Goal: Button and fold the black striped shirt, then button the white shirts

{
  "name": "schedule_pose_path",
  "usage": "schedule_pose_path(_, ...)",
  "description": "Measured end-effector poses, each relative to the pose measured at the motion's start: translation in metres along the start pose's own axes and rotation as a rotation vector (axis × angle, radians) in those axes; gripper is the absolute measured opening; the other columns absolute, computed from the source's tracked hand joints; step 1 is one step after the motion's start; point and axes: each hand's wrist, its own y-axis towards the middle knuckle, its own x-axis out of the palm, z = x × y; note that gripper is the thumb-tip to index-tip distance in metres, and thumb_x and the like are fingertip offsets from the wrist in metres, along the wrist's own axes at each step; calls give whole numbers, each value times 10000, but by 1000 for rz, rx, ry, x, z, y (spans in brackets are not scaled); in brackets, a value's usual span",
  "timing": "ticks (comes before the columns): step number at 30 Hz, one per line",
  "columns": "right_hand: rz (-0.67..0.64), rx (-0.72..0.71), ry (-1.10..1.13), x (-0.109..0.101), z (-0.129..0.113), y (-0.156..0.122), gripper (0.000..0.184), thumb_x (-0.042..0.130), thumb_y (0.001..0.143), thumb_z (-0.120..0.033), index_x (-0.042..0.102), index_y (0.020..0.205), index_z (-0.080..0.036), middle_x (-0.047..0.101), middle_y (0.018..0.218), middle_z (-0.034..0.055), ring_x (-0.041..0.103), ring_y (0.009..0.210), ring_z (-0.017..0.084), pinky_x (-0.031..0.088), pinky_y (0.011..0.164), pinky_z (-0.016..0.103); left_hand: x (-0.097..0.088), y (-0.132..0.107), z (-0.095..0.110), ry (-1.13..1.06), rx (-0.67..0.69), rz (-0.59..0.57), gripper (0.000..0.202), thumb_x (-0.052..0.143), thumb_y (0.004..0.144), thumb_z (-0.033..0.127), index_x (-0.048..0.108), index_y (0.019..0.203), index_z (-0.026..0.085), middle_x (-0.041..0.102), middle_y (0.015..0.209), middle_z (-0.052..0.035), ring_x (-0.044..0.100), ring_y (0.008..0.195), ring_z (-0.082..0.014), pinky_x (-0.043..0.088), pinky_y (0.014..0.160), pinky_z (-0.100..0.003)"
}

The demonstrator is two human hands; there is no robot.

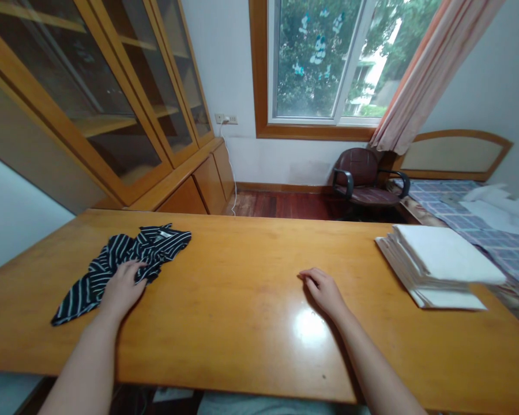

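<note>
A crumpled black garment with white stripes (108, 268) lies on the left part of the wooden table, a pale label showing near its top. My left hand (125, 285) is on its right side, with the fingers curled into the fabric and the thumb a little apart from them. Some fingertips are hidden by the hand and the folds. My right hand (320, 285) rests on the bare tabletop right of the middle, its fingers loosely curled together with nothing in them. It is well apart from the garment.
The wooden table (225, 323) spans the view. A stack of folded white sheets (445, 259) sits at its right end. Beyond stand a glass-door cabinet (142, 104), an office chair (363, 173) and a bed with a checked cover (450, 202). A white cable (229, 167) hangs from the wall socket.
</note>
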Motion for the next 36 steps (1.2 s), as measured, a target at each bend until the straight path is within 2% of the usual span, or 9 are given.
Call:
schedule_pose_path(4, -1, -3, -10, 0, 0, 0, 259, 477, 921, -185, 724, 990, -215, 744, 979, 64, 679, 939, 204, 527, 885, 353, 5, -4, -8, -80, 21, 1, 347, 502, 818, 225, 574, 1156, 196, 499, 1396, -115, 490, 1323, -257, 362, 1149, -350)
schedule_pose_path(8, -3, -10, -14, 0, 0, 0, 264, 473, 921, -186, 725, 993, -219, 739, 977, 64, 678, 943, 206, 529, 883, 356, 1, -4, 4, -60, -8, 28, 361, 515, 807, 221, 576, 1161, 187, 506, 1390, -140, 474, 1334, -286, 348, 1159, -388)
schedule_pose_path(15, 14, -41, -10, 1, -1, -1, 257, 473, 927, -182, 719, 993, -214, 733, 968, 67, 672, 929, 203, 527, 876, 355, -12, -10, 46, 9, -23, 85, 411, 536, 825, 240, 587, 1223, 150, 473, 1406, -183, 402, 1375, -339, 315, 1169, -459)
schedule_pose_path(18, 57, -46, -8, -2, -1, -5, 249, 473, 937, -204, 713, 1003, -215, 730, 972, 72, 668, 937, 212, 526, 880, 366, -21, -21, 73, 26, -56, 156, 438, 543, 860, 305, 589, 1263, 138, 400, 1482, -209, 290, 1431, -419, 278, 1156, -596)
schedule_pose_path(20, 116, -34, -32, -9, 2, -9, 236, 481, 943, -226, 707, 1009, -213, 724, 977, 81, 663, 945, 224, 527, 881, 379, -26, -30, 93, 26, -50, 232, 431, 531, 890, 343, 605, 1267, 148, 367, 1523, -196, 203, 1465, -448, 214, 1151, -678)
schedule_pose_path(23, 244, -22, -134, -32, 11, -19, 217, 509, 941, -258, 700, 1034, -215, 713, 1005, 99, 647, 973, 250, 519, 900, 409, -29, -45, 123, -1, -14, 317, 370, 532, 898, 306, 651, 1231, 198, 420, 1515, -135, 175, 1499, -397, 131, 1195, -654)
schedule_pose_path(27, 460, -26, -357, -88, 28, -35, 257, 533, 936, -320, 681, 1122, -222, 684, 1079, 122, 622, 1027, 278, 499, 956, 456, -16, -56, 154, -136, 29, 316, 323, 519, 884, 246, 701, 1149, 221, 544, 1411, -119, 270, 1482, -356, 194, 1201, -613)
schedule_pose_path(32, 686, 8, -622, -161, 51, -57, 350, 570, 921, -348, 638, 1226, -191, 618, 1238, 151, 579, 1161, 296, 445, 1042, 503, 18, -59, 186, -366, 216, 162, 312, 454, 913, 270, 713, 1086, 242, 629, 1307, -93, 426, 1402, -314, 273, 1183, -584)
schedule_pose_path(36, 731, 83, -793, -195, 72, -68, 455, 616, 894, -411, 610, 1277, -165, 527, 1378, 202, 443, 1337, 375, 362, 1100, 558, 36, -59, 212, -435, 311, 103, 324, 477, 907, 275, 699, 1143, 255, 618, 1333, -84, 408, 1416, -323, 275, 1182, -593)
